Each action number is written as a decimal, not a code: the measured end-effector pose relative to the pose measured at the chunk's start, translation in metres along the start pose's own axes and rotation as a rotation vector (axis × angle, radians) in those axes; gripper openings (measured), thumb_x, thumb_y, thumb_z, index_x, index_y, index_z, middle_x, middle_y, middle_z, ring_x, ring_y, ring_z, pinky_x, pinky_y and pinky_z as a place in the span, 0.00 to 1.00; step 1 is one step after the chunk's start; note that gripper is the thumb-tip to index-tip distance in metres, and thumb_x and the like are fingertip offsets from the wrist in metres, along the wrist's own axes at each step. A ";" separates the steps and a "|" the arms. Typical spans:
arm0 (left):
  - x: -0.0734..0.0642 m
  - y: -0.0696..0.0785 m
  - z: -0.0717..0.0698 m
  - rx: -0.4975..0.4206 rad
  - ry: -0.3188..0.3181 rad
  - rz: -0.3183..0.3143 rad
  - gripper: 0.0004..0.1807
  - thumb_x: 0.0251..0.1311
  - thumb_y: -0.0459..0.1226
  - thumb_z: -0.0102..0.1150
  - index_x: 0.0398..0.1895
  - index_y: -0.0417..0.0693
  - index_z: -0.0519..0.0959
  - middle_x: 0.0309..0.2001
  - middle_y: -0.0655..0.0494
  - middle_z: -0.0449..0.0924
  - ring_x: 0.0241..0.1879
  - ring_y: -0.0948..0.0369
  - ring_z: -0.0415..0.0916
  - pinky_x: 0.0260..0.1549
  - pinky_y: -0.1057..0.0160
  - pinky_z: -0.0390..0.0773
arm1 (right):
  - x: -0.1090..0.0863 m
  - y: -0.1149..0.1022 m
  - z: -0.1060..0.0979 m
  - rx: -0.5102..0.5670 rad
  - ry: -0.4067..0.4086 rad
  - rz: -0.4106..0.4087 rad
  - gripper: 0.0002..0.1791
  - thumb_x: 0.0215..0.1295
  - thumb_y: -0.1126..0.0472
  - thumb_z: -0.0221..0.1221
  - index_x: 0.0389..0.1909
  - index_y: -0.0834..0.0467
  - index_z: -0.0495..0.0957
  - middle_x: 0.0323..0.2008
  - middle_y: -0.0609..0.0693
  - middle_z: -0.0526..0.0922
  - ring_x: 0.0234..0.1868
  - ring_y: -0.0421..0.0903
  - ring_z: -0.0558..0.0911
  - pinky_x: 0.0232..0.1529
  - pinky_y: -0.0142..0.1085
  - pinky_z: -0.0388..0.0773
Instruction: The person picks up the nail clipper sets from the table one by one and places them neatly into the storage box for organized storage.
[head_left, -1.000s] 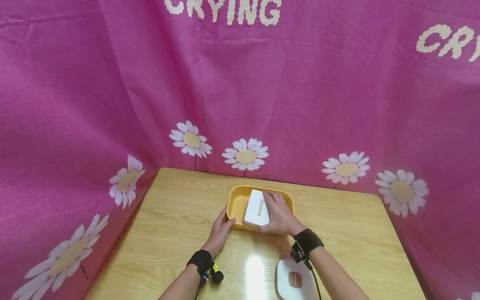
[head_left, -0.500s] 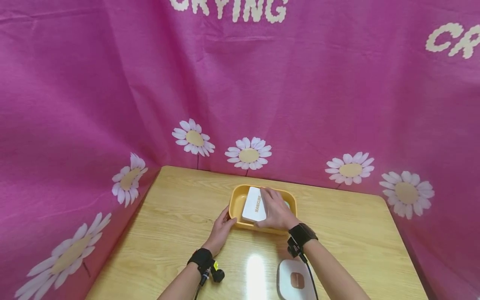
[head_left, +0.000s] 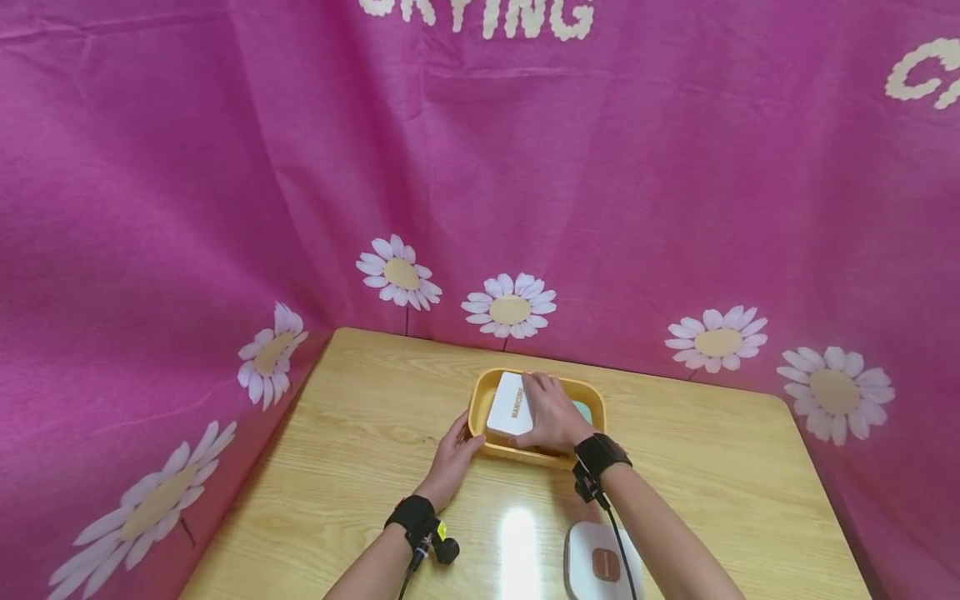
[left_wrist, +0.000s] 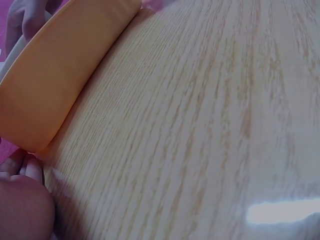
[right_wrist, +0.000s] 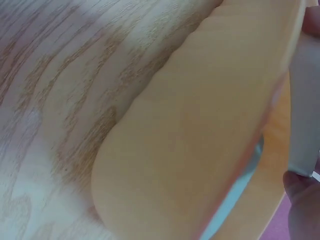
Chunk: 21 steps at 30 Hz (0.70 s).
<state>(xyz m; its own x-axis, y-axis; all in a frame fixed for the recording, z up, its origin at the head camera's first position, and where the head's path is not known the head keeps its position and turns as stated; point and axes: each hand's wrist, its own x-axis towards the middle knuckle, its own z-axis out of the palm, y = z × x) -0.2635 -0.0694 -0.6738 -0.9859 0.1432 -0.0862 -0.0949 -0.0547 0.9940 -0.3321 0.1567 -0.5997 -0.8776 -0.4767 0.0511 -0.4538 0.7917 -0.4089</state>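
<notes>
A white box lettered MANICURE (head_left: 509, 404) is gripped by my right hand (head_left: 553, 415), with fingers at its far end and thumb at its near end. The box lies inside the outline of a yellow plastic bin (head_left: 491, 450), towards its left side; whether it touches the bottom I cannot tell. My left hand (head_left: 450, 462) holds the bin's near left corner, thumb at the rim and fingers along the outer wall. A pale green item (head_left: 582, 410) lies in the bin's right part, partly covered by my right hand. In the right wrist view, the box's side (right_wrist: 304, 110) shows between thumb and finger.
A white rounded case (head_left: 588, 560) with a brown square on top lies near the table's front, beside my right forearm. The wooden table (head_left: 360, 417) is bounded behind and at the sides by a pink cloth (head_left: 600, 208) with printed daisies. Cables run from both wrist cameras.
The white box has shifted left and slightly back within the bin, carried by my right hand. More of the pale green item now shows. My left hand keeps its place on the bin.
</notes>
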 end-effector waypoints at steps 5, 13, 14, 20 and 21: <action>0.001 0.000 -0.001 0.006 0.014 -0.026 0.37 0.76 0.42 0.57 0.84 0.51 0.57 0.82 0.45 0.56 0.81 0.47 0.54 0.78 0.46 0.58 | 0.006 0.006 0.006 0.033 -0.006 -0.019 0.72 0.41 0.34 0.80 0.80 0.68 0.57 0.75 0.68 0.65 0.74 0.65 0.65 0.72 0.61 0.69; 0.000 -0.002 -0.001 0.011 0.006 -0.020 0.37 0.77 0.42 0.56 0.84 0.50 0.56 0.82 0.44 0.56 0.80 0.47 0.55 0.77 0.46 0.60 | 0.009 0.008 0.015 0.050 -0.033 -0.027 0.72 0.41 0.34 0.80 0.78 0.71 0.57 0.74 0.70 0.65 0.75 0.67 0.64 0.73 0.60 0.68; 0.000 -0.002 -0.001 0.010 0.006 -0.018 0.37 0.77 0.42 0.56 0.84 0.50 0.55 0.82 0.44 0.56 0.80 0.47 0.55 0.77 0.47 0.60 | 0.009 0.007 0.016 0.049 -0.030 -0.033 0.71 0.42 0.34 0.80 0.78 0.71 0.57 0.74 0.70 0.66 0.75 0.67 0.65 0.73 0.60 0.68; 0.000 -0.004 -0.002 0.018 0.001 0.002 0.36 0.78 0.42 0.55 0.84 0.50 0.56 0.82 0.44 0.56 0.80 0.48 0.55 0.77 0.48 0.60 | 0.014 0.007 0.024 0.039 -0.028 -0.059 0.69 0.43 0.36 0.80 0.78 0.70 0.58 0.72 0.71 0.68 0.74 0.68 0.65 0.72 0.60 0.69; 0.000 -0.003 -0.002 0.017 -0.002 0.005 0.36 0.78 0.42 0.55 0.84 0.50 0.56 0.82 0.44 0.56 0.80 0.48 0.55 0.77 0.48 0.60 | 0.015 0.008 0.026 0.034 -0.025 -0.067 0.68 0.42 0.37 0.81 0.77 0.70 0.59 0.71 0.71 0.68 0.73 0.68 0.66 0.72 0.60 0.69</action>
<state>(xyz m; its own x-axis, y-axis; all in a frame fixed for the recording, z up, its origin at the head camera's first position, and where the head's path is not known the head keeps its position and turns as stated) -0.2638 -0.0714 -0.6772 -0.9861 0.1448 -0.0813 -0.0877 -0.0384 0.9954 -0.3447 0.1458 -0.6258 -0.8413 -0.5377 0.0564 -0.5051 0.7446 -0.4364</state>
